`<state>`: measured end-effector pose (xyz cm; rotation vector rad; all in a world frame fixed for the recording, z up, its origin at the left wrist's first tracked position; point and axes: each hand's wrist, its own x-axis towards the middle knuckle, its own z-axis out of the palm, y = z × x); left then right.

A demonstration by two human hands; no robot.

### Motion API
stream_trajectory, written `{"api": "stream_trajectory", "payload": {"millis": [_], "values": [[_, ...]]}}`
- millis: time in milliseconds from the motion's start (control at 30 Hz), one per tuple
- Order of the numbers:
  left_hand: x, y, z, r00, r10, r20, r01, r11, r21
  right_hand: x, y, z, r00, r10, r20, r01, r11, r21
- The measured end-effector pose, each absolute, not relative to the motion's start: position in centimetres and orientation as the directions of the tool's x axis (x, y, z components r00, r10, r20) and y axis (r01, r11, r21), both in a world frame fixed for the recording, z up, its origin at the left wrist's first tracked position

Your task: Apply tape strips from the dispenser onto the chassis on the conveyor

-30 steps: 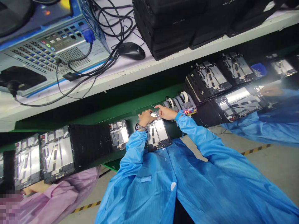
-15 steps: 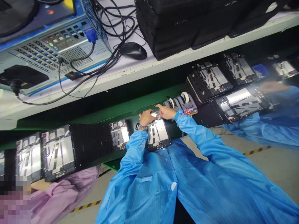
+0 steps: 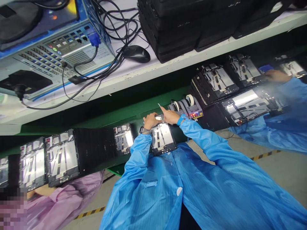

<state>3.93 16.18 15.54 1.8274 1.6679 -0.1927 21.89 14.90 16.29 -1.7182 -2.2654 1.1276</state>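
Observation:
My left hand (image 3: 151, 120), with a dark wristwatch, and my right hand (image 3: 170, 116), with a blue wrist strap, meet at the far end of an open tablet frame (image 3: 162, 139) on the black conveyor belt (image 3: 94, 148). Between them lies a small silver piece (image 3: 158, 118), partly hidden by my fingers. My left hand curls over it. A thin pale sliver (image 3: 158, 104) stands just beyond my right fingertips. I cannot tell whether my right hand holds it.
A tape dispenser (image 3: 185, 107) stands beyond my right hand. Other open tablet frames (image 3: 123, 139) lie along the belt. A co-worker's blue-sleeved hand (image 3: 277, 76) works at upper right, a pink sleeve (image 3: 64, 199) lies lower left. A computer case (image 3: 59, 48) and black stacks (image 3: 172, 25) occupy the shelf.
My right fingers have lifted slightly, and the pale sliver now stands higher above them. The co-worker's hand at upper right has moved farther along the belt, away from me.

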Motion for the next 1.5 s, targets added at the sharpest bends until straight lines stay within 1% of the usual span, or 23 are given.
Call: {"api": "stream_trajectory", "payload": {"millis": [100,200,233,300,367,467,600,733,833,933,1067,1133,1167,1233,1300,1367,1433,1500], "values": [[3.9,16.3,15.5,0.180,0.834,-0.521,0.935,0.019,0.353,21.3,14.7,15.8,-0.353,0.887,-0.299,0.807,0.127,-0.577],[3.8,16.4,15.6,0.183,0.831,-0.525,0.935,0.018,0.354,21.4,15.1,15.6,-0.323,0.912,-0.252,0.840,0.154,-0.521],[3.8,16.5,15.6,0.183,0.831,-0.526,0.936,0.017,0.353,21.6,15.4,15.6,-0.302,0.918,-0.257,0.856,0.143,-0.496],[3.8,16.5,15.6,0.184,0.829,-0.528,0.936,0.016,0.351,22.3,16.0,15.6,-0.250,0.915,-0.317,0.881,0.079,-0.467],[3.8,16.6,15.5,0.187,0.823,-0.536,0.935,0.018,0.354,22.9,16.2,15.5,-0.213,0.904,-0.371,0.879,0.012,-0.477],[3.5,16.8,15.4,0.202,0.816,-0.542,0.932,0.011,0.364,23.2,15.8,15.3,-0.187,0.908,-0.376,0.855,-0.037,-0.516],[3.0,17.3,15.5,0.236,0.801,-0.551,0.921,-0.003,0.390,23.1,14.7,14.6,-0.206,0.884,-0.420,0.810,-0.087,-0.580],[3.0,17.0,15.7,0.280,0.789,-0.546,0.914,-0.046,0.403,23.9,14.1,12.5,-0.245,0.892,-0.379,0.677,-0.123,-0.726],[3.6,16.3,15.8,0.265,0.817,-0.513,0.930,-0.076,0.359,24.8,14.0,10.7,-0.196,0.919,-0.342,0.554,-0.184,-0.812],[4.4,16.1,15.7,0.211,0.834,-0.510,0.952,-0.058,0.299,25.1,13.7,9.5,-0.128,0.940,-0.316,0.481,-0.220,-0.849],[5.0,16.7,15.9,0.198,0.825,-0.529,0.960,-0.055,0.273,24.7,13.3,9.3,-0.146,0.951,-0.273,0.462,-0.178,-0.869],[4.6,16.7,16.3,0.210,0.846,-0.491,0.952,-0.062,0.300,24.6,13.1,9.7,-0.134,0.959,-0.250,0.475,-0.159,-0.866],[4.0,16.6,16.7,0.231,0.861,-0.452,0.937,-0.073,0.340,24.6,13.0,10.1,-0.102,0.968,-0.229,0.483,-0.153,-0.862],[2.2,16.2,17.6,0.285,0.896,-0.342,0.876,-0.099,0.471,24.6,12.5,11.0,-0.019,0.987,-0.158,0.503,-0.127,-0.855],[-0.4,15.3,18.2,0.271,0.932,-0.240,0.801,-0.080,0.593,24.3,11.7,12.3,0.010,0.997,-0.072,0.525,-0.067,-0.849],[-3.1,14.0,18.4,0.155,0.965,-0.210,0.764,0.018,0.644,23.1,10.7,13.5,-0.075,0.997,-0.007,0.531,0.034,-0.847],[-5.2,12.6,17.9,0.031,0.969,-0.244,0.742,0.141,0.655,21.2,9.8,14.5,-0.229,0.972,0.040,0.523,0.158,-0.837],[-6.2,11.1,16.8,-0.033,0.956,-0.293,0.704,0.230,0.672,18.8,9.2,14.9,-0.388,0.920,0.063,0.519,0.274,-0.810]]}}
